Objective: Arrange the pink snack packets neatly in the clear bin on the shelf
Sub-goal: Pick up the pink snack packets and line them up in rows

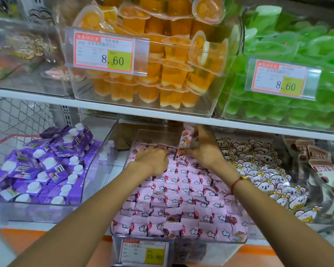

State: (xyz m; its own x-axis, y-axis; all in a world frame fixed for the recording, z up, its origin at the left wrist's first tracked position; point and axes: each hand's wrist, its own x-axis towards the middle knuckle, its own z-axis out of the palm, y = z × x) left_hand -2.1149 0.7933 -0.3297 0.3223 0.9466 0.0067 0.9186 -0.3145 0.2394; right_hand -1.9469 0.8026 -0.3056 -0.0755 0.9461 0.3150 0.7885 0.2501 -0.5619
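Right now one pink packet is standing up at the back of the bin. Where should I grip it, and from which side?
Judging by its pose, pinch the upright pink packet across its flat faces near the lower end, coming from the right, where the right hand already holds it. The left hand presses on the rows to its left, and the shelf edge hangs close above.

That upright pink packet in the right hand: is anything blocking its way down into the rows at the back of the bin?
Nothing visible does. The right hand pinches the upright pink packet just above the back rows of pink packets in the clear bin. The left hand rests on the packets to its left, not beneath it.
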